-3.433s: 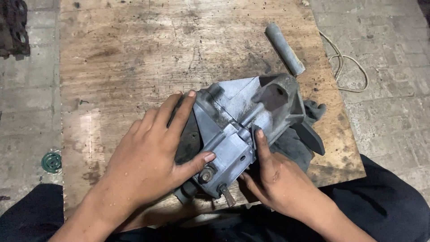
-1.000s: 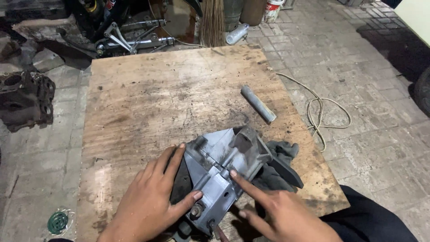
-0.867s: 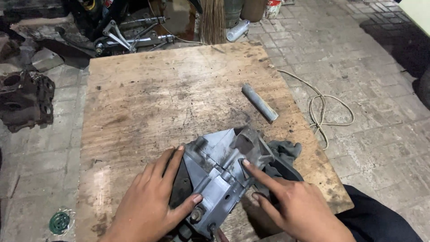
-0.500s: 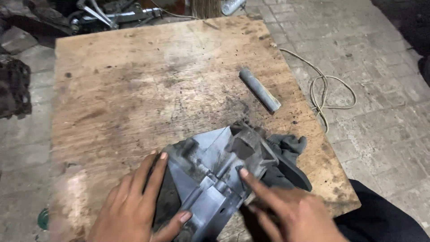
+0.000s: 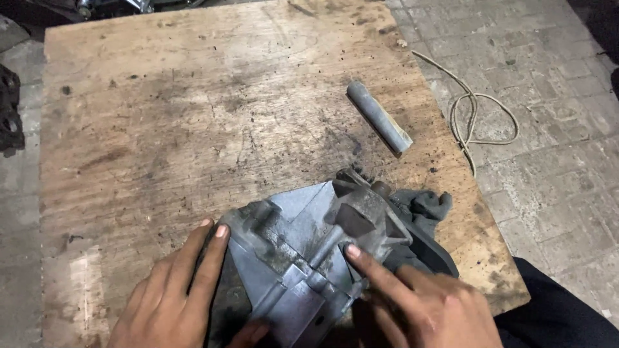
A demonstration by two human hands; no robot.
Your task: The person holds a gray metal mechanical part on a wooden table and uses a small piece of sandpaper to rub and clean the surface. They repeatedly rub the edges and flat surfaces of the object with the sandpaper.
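Observation:
A grey cast-metal bracket [image 5: 303, 245] with ribs and bosses lies on a worn wooden board [image 5: 193, 116], near its front edge. My left hand [image 5: 177, 290] grips the bracket's left side, fingers laid along its edge and the thumb pressed under it. My right hand [image 5: 419, 303] rests on the bracket's right part, its index finger stretched onto the central rib. A dark grey rag [image 5: 422, 209] lies bunched under the bracket's right end.
A short grey metal cylinder [image 5: 379, 118] lies on the board to the upper right. A looped pale cord [image 5: 480, 113] rests on the paved floor to the right. Dark metal parts [image 5: 9, 109] sit beyond the board's left edge.
The camera has tilted down and come closer. My hands have stayed on the bracket, with the right index finger shifting along its central rib and the left hand sliding lower.

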